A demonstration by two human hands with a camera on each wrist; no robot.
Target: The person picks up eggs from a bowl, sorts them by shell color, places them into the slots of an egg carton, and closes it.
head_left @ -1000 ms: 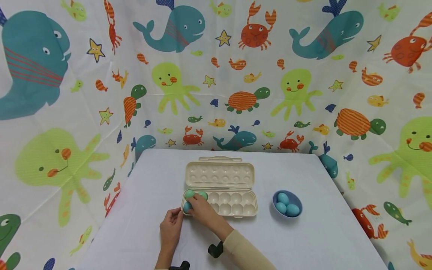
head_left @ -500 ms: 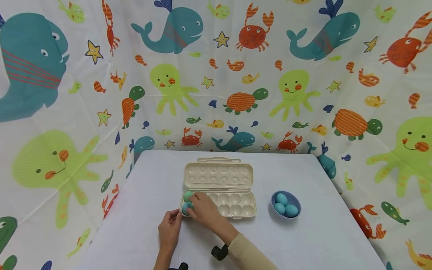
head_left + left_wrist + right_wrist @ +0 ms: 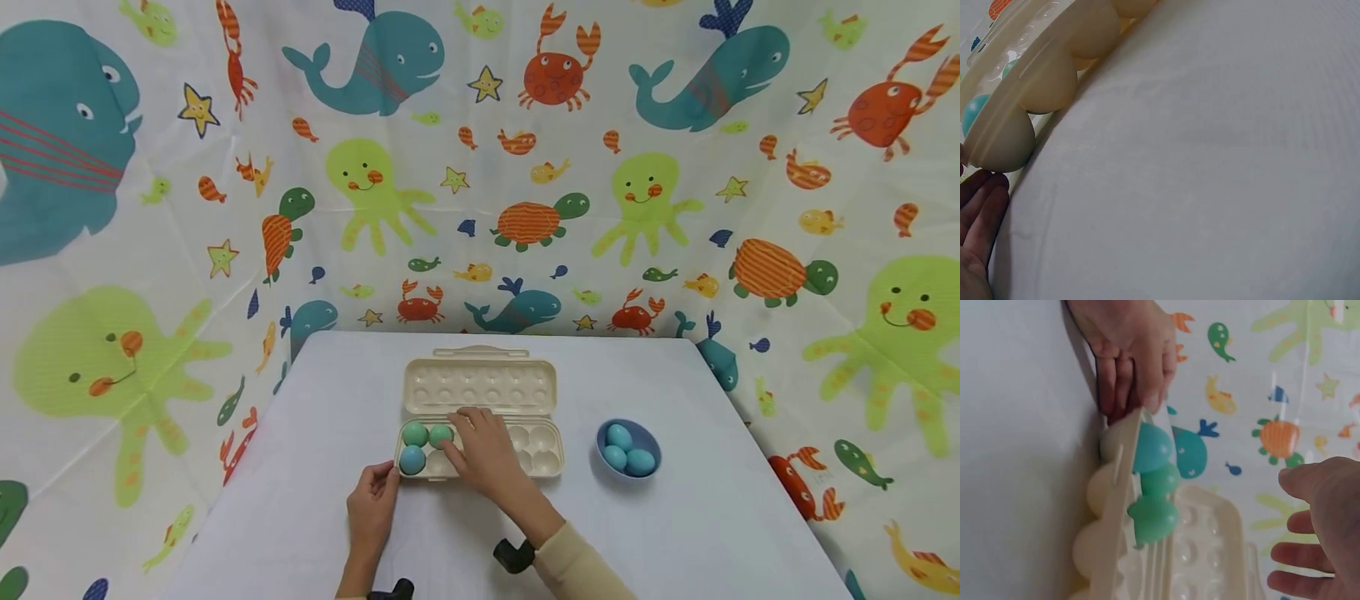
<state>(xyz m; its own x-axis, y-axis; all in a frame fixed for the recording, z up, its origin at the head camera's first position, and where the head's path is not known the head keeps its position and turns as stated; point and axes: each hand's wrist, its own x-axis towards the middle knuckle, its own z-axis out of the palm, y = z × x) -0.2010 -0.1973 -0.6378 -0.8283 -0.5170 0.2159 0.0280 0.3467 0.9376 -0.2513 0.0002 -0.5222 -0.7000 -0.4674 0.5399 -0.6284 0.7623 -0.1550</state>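
A cream egg carton (image 3: 480, 387) lies with its lid folded back on the white table. At its left end sit two green eggs (image 3: 416, 433) in the back row and a blue egg (image 3: 412, 460) in the front row. My left hand (image 3: 372, 507) pinches the carton's front left corner between thumb and fingers; the left wrist view catches those fingertips (image 3: 1001, 181) against the end cup. Over the middle of the carton hovers my right hand (image 3: 487, 454), fingers spread and holding nothing. The right wrist view shows it apart from the eggs. It hides several middle cups.
To the right of the carton stands a blue bowl (image 3: 604, 463) with three blue eggs (image 3: 641, 462) in it. A curtain (image 3: 480, 275) printed with sea animals hangs behind the table and along both sides. Black wrist cameras (image 3: 514, 556) sit on both arms.
My right hand has let go of the blue egg in the front left cup, then lifted and moved right. My left hand stays at the carton's corner.
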